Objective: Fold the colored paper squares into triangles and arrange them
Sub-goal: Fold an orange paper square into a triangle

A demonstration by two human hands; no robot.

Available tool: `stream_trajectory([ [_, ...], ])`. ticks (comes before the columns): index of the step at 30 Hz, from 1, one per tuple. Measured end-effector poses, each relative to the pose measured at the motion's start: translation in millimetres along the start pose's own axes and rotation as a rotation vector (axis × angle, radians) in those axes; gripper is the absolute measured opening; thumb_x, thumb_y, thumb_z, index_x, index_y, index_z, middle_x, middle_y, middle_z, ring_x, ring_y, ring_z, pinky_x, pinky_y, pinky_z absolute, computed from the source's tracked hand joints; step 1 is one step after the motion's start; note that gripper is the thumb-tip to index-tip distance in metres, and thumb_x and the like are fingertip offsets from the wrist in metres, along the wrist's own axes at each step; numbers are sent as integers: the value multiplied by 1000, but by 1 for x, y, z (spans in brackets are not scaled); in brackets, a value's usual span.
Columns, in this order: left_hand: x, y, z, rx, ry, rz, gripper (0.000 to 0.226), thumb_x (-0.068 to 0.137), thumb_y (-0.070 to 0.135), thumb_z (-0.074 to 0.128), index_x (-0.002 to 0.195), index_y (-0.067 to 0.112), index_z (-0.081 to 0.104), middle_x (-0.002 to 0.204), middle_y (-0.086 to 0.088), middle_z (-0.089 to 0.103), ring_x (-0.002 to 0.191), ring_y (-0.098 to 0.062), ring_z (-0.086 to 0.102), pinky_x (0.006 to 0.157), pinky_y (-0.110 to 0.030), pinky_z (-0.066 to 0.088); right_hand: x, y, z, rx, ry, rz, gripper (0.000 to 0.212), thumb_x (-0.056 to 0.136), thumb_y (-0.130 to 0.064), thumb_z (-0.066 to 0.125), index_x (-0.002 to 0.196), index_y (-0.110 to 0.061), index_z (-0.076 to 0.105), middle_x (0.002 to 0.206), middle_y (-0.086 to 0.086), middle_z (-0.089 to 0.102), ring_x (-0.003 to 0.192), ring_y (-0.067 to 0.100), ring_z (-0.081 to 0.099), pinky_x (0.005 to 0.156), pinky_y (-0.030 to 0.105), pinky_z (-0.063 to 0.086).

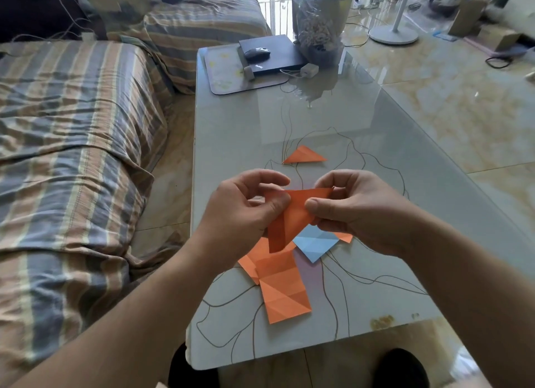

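Now, hands: my left hand (249, 205) and right hand (351, 211) both pinch the orange paper (289, 219).
Paper: above the tabletop (376, 167), just nearer than the finished triangle (304, 155).
Risk: I expect a skewed crease if corners slip.

Held above the table (231, 127) between left hand (246, 211) and right hand (356, 211): a half-folded sheet (289, 222). Below it, flat sheets (283, 289) near the front edge; farther back, a folded triangle (304, 155); at the far end, a laptop (278, 50)
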State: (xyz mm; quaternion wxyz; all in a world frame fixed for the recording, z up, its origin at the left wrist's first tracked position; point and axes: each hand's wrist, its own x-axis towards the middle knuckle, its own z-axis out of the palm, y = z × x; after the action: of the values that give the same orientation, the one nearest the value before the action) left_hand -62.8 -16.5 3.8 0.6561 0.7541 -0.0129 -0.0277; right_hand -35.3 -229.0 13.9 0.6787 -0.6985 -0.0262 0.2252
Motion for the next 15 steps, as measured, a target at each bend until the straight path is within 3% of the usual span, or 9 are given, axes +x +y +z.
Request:
stream_trajectory([
  [3, 0, -2, 3, 54, -3, 18, 30, 96, 19, 72, 122, 33, 66, 102, -2, 73, 82, -28, 78, 68, -46, 65, 3, 2, 6, -109, 113, -55, 25, 74, -15, 89, 87, -8, 69, 76, 15, 74, 72, 25, 72, 69, 34, 59],
  [6, 2, 2, 8, -212, -43, -235, 38, 100, 22, 66, 135, 31, 55, 104, -12, 74, 83, -28, 76, 67, -38, 61, 5, 4, 8, -67, 174, -48, 20, 79, -7, 87, 82, -10, 67, 74, 14, 73, 69, 24, 72, 65, 33, 57],
  [9, 3, 3, 8, -288, -117, -372, 57, 88, 25, 77, 138, 29, 51, 111, -17, 73, 86, -29, 76, 66, -34, 60, 4, 2, 7, -29, 182, -25, 19, 82, -6, 84, 84, -8, 65, 75, 16, 72, 67, 24, 71, 64, 32, 58],
  [11, 0, 1, 10, -261, -173, -385, 68, 80, 21, 83, 137, 32, 49, 111, -18, 75, 91, -29, 77, 70, -32, 60, 3, 1, 9, -12, 183, -2, 19, 82, -8, 84, 84, -7, 65, 74, 17, 72, 68, 24, 70, 64, 32, 58],
  [15, -2, -5, 18, -214, -113, -408, 63, 86, 6, 81, 135, 30, 51, 98, -16, 74, 81, -23, 76, 66, -30, 59, 4, 1, 10, -21, 201, 29, 22, 82, -17, 85, 79, -7, 66, 75, 17, 73, 68, 22, 70, 64, 32, 56],
])
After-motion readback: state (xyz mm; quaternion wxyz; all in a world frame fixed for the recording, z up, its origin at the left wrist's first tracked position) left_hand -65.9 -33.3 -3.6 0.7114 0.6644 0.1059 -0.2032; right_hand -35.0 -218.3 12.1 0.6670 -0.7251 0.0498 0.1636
